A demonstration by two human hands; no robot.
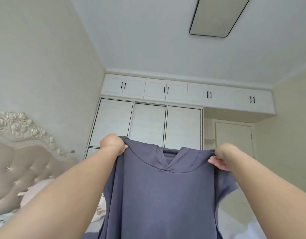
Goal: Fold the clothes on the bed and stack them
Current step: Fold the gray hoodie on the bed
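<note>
In the head view, both arms reach up and forward, the hands well apart with a grey-blue shirt [159,195] stretched between them. The left hand [112,144] pinches the shirt's left shoulder, fingers curled over the top edge. The right hand [221,157] grips the other shoulder, its fingers folded round bunched cloth. The V-neck sits midway between the hands, and the body of the shirt hangs straight down below them, running out of the bottom of the picture.

The cloth looks thin, soft and light: it drapes in long smooth folds and sags slightly along the neckline, so it will likely go limp wherever it is not held. Shoulder seams seem the right place to hold it for shaking out flat; for folding, the hem and sleeve edges would be the next grips, though the hem is out of sight.

Below the left forearm lie a padded headboard [19,161] and a strip of patterned bedding [100,211]. Beyond the hands stands a white wardrobe [148,125]. No folded stack is visible.
</note>
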